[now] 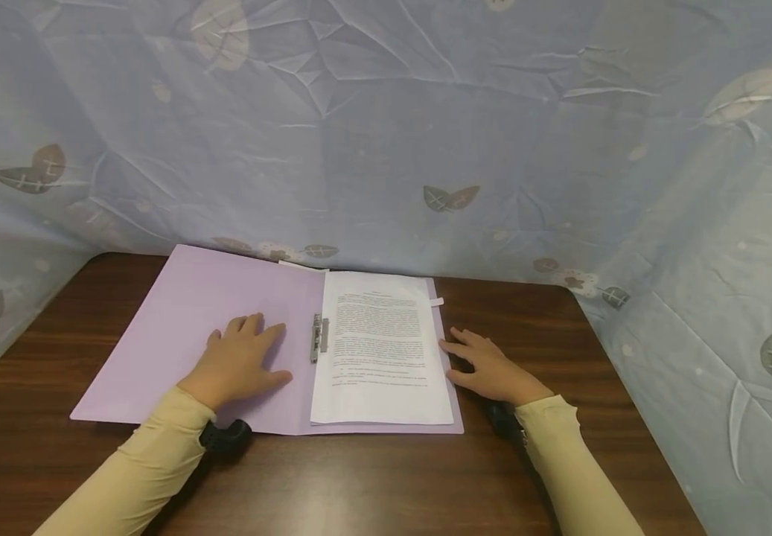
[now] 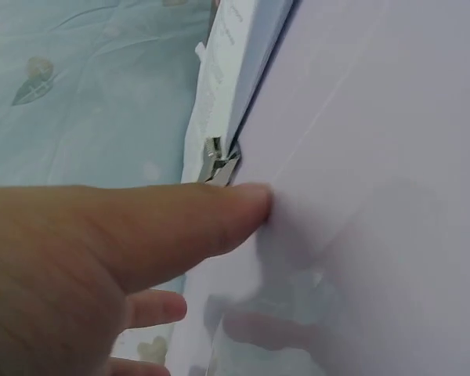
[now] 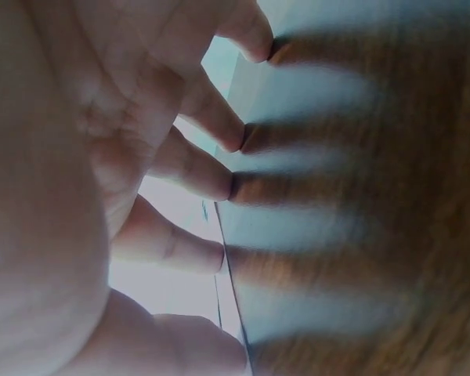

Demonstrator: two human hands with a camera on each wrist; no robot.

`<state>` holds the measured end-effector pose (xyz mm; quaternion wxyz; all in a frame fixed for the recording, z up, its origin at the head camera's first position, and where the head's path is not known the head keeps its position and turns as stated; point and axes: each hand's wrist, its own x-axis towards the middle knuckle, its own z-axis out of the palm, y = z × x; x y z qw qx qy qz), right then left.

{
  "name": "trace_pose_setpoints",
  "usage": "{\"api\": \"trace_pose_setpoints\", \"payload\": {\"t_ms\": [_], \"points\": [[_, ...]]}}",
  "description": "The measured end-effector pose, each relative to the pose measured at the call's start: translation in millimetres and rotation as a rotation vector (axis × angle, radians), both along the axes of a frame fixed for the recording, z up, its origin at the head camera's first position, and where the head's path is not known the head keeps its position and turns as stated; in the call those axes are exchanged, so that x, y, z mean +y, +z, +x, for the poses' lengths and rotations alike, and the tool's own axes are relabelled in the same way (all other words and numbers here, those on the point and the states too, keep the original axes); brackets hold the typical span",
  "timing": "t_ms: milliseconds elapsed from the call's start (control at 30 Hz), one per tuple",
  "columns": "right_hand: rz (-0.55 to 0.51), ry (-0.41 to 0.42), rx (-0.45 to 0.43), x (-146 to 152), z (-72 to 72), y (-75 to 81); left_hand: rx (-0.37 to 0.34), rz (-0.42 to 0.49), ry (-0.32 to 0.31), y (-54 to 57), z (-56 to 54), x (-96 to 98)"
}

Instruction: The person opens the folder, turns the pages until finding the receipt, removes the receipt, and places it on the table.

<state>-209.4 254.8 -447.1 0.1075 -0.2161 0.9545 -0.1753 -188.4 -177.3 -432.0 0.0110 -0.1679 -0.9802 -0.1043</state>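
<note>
Tabletop (image 1: 359,484) across lower frame. Left hand (image 1: 234,365), left of centre: fingers spread wide over the lilac folder (image 1: 151,350), holding nothing. Right hand (image 1: 495,371), right of centre: fingers spread by the folder's right edge, holding nothing. Folder open mid-frame, printed sheets (image 1: 382,357) on its right half. Judged: opening done, sheets laid in; whether the metal clip (image 1: 315,342) secures them, cannot tell; closing not yet done

Table (image 1: 392,480): dark brown, wood-grained, far corners rounded; glare (image 1: 321,476) at the near middle. Cloth (image 1: 386,126): pale blue-grey, creased, hung beyond the table's far edge and along its left and right sides; printed with grey and brown leaves (image 1: 464,198) and pale flowers (image 1: 576,281), one beside the far right corner.
</note>
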Motion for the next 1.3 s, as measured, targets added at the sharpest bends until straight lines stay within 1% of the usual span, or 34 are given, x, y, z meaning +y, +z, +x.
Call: {"api": "trace_pose_setpoints", "payload": {"t_ms": [100,267,333,567,833,1067,1300], "points": [[0.006,-0.004,0.001,-0.8,-0.4,0.3,-0.039,0.001,0.008,-0.2,-1.5,1.7],[0.005,-0.009,-0.012,-2.0,-0.1,2.5,-0.146,-0.01,-0.011,-0.2,-2.8,-0.1],[0.0,-0.012,-0.023,-1.7,-0.3,3.4,-0.169,-0.009,-0.017,0.0,-2.6,-0.1],[-0.03,-0.017,-0.044,2.2,-1.6,2.4,-0.165,0.013,-0.029,-1.6,-1.0,2.3],[-0.063,-0.014,-0.051,4.6,-2.5,-0.1,-0.17,0.013,-0.02,-5.9,-1.6,5.1],[-0.076,-0.028,-0.057,2.7,-0.1,2.9,-0.149,0.027,-0.021,-6.0,-0.9,5.0],[-0.064,-0.029,-0.056,3.2,-0.3,0.2,-0.119,0.04,-0.026,-8.7,0.0,3.4]]}}
